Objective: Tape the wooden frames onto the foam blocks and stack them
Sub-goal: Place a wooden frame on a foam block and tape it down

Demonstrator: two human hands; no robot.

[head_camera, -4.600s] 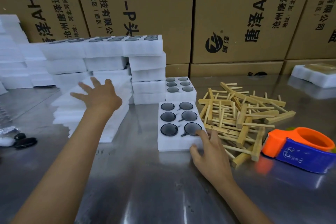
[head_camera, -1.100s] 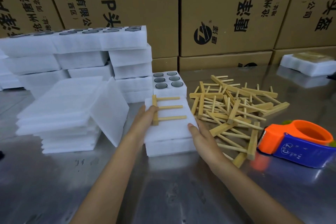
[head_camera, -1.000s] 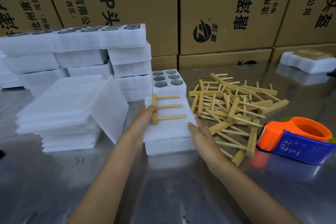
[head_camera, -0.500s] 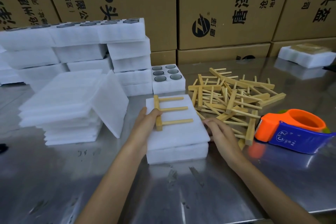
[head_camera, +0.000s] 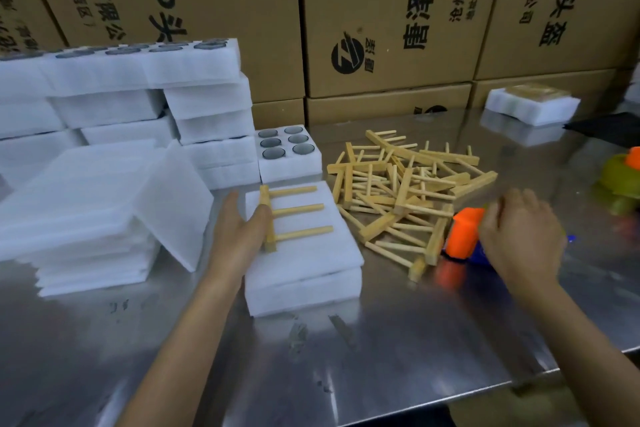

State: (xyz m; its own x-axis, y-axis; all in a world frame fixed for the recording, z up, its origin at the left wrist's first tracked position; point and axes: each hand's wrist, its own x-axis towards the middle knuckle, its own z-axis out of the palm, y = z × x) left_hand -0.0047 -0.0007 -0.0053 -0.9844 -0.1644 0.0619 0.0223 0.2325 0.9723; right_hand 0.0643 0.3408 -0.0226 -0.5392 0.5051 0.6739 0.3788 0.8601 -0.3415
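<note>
While left hand [head_camera: 239, 232] pins wooden frame [head_camera: 289, 215] flat-fingered on foam block [head_camera: 304, 253] against sliding, right hand [head_camera: 516, 232] closes on tape dispenser [head_camera: 462, 236], grip blurred

1. A steel desk [head_camera: 398, 340] carries everything.
2. Far left: foam block stacks [head_camera: 121, 97] and foam sheets [head_camera: 76, 205].
3. Centre: foam block [head_camera: 304, 274].
4. Right: wooden frames pile [head_camera: 405, 194], tape dispenser [head_camera: 464, 236].
</note>
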